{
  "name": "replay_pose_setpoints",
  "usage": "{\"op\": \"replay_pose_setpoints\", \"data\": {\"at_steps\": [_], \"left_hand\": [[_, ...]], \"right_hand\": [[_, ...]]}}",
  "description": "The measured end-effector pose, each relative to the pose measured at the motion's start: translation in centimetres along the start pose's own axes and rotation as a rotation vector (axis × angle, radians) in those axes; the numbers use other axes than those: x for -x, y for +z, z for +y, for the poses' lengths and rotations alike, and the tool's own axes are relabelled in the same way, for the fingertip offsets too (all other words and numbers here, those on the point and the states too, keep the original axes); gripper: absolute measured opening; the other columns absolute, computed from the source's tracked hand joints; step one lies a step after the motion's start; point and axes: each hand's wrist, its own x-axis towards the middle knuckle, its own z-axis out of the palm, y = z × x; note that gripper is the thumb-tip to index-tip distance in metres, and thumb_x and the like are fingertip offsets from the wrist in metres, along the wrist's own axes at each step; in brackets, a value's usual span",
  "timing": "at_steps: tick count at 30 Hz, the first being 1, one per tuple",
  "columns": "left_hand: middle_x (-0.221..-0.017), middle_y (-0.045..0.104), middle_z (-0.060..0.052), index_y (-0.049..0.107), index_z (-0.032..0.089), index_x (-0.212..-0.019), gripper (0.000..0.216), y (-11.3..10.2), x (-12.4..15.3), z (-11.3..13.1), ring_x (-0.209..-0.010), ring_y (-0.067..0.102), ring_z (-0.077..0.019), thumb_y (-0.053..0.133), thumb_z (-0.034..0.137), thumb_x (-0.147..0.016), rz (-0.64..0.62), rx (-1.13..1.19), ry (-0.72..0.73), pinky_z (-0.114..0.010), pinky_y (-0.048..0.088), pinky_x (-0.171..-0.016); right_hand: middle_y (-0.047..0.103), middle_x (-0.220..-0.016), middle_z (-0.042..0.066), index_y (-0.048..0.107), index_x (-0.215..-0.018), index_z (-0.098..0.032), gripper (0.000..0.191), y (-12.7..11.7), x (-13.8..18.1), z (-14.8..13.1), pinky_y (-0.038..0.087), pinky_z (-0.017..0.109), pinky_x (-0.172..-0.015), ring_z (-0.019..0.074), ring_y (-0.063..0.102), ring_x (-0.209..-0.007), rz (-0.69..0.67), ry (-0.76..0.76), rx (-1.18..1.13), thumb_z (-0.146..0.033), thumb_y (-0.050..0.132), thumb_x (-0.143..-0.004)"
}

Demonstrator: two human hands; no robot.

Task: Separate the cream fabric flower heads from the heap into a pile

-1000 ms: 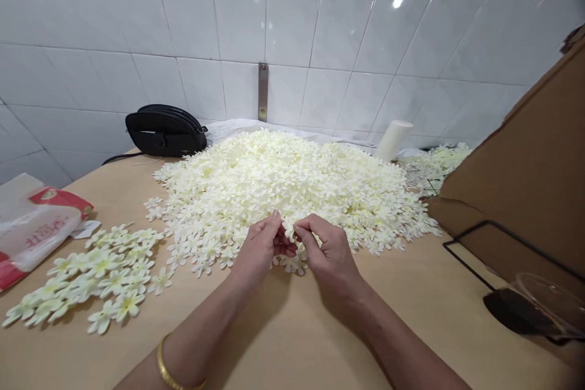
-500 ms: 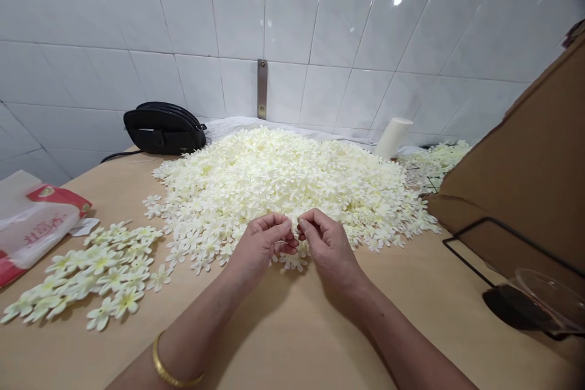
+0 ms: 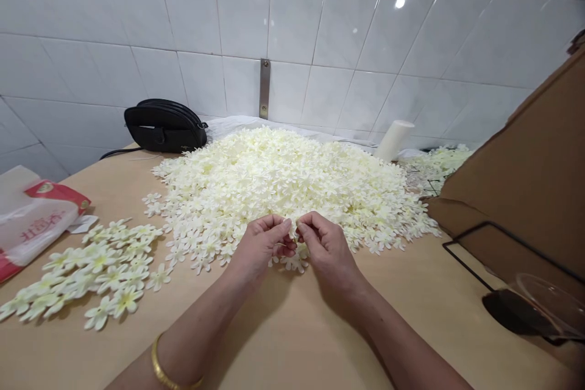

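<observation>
Both of my hands meet at the near edge of a big heap of pale yellow-white artificial flowers (image 3: pixel 283 170). My left hand (image 3: pixel 262 244) is closed in a pinch, a small artificial flower (image 3: pixel 293 230) at its fingertips. From the other side my right hand (image 3: pixel 326 244) pinches at the same flower with thumb and index finger. Most of this flower is hidden by the fingers. Just beneath the hands, a loose flower (image 3: pixel 295 262) lies on the table. A gold bangle (image 3: pixel 162 368) circles my left wrist.
Left on the wooden table (image 3: pixel 283 335) lies a smaller group of flowers (image 3: pixel 109 268), beside a red-and-white plastic packet (image 3: pixel 39 222). A black bag (image 3: pixel 164 127) and a white cone (image 3: pixel 393 140) stand behind. At right are a cardboard box (image 3: pixel 516 183) and glasses (image 3: pixel 525 311).
My right fingertips have come slightly closer to the left ones, and a bit more of the small flower shows between them. The view has shifted a little; everything else stays put.
</observation>
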Motion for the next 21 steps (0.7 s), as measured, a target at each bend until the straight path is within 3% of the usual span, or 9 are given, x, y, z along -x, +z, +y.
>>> {"op": "replay_pose_setpoints", "data": {"at_steps": [4,7,10,13,17,21], "left_hand": [[-0.057,0.054,0.000,0.053,0.012,-0.063,0.022,0.1,-0.1,-0.1,-0.052,0.052,-0.0089,0.067,0.030,-0.064,0.011,0.020,0.001,-0.022,0.043,-0.053],[-0.051,0.050,0.003,0.051,0.013,-0.060,0.022,-0.1,-0.2,0.2,-0.050,0.052,-0.0092,0.068,0.027,-0.062,0.113,0.032,0.028,-0.022,0.043,-0.052],[-0.049,0.050,0.004,0.050,0.014,-0.060,0.022,-0.6,-0.4,0.9,-0.048,0.051,-0.0084,0.067,0.026,-0.062,0.274,0.063,0.113,-0.021,0.042,-0.050],[-0.050,0.050,0.004,0.049,0.014,-0.059,0.022,-1.0,-0.6,1.4,-0.048,0.050,-0.0081,0.067,0.026,-0.061,0.350,0.090,0.172,-0.020,0.042,-0.049],[-0.048,0.049,0.004,0.049,0.014,-0.060,0.024,-1.0,-0.6,1.1,-0.047,0.050,-0.0083,0.068,0.028,-0.061,0.296,0.052,0.138,-0.021,0.041,-0.049],[-0.050,0.051,0.003,0.051,0.013,-0.060,0.023,-0.6,-0.5,0.5,-0.050,0.052,-0.0094,0.069,0.028,-0.060,0.229,-0.029,0.066,-0.022,0.043,-0.052]], "right_hand": [[0.048,-0.059,-0.002,0.049,-0.066,-0.017,0.017,-0.2,-0.2,-0.1,0.036,0.022,-0.054,0.0104,0.044,-0.056,-0.012,0.018,-0.047,-0.025,0.043,-0.081],[0.048,-0.059,-0.002,0.048,-0.067,-0.018,0.017,-0.6,-0.3,0.0,0.036,0.022,-0.054,0.0110,0.045,-0.057,0.022,-0.016,0.003,-0.024,0.042,-0.082],[0.047,-0.060,-0.001,0.047,-0.068,-0.018,0.017,-0.9,-0.5,0.4,0.034,0.023,-0.054,0.0115,0.044,-0.056,0.147,-0.104,0.187,-0.021,0.039,-0.083],[0.048,-0.064,0.001,0.047,-0.068,-0.018,0.018,-0.7,-0.8,1.2,0.033,0.025,-0.056,0.0132,0.043,-0.058,0.221,-0.206,0.431,-0.017,0.036,-0.083],[0.052,-0.070,0.005,0.052,-0.071,-0.017,0.019,-0.2,-1.1,1.9,0.035,0.030,-0.066,0.0173,0.046,-0.069,0.136,-0.298,0.656,-0.011,0.037,-0.081],[0.055,-0.074,0.006,0.056,-0.079,-0.016,0.018,-0.2,-0.9,1.1,0.038,0.030,-0.068,0.0173,0.049,-0.073,0.152,-0.318,0.495,-0.012,0.038,-0.083]]}}
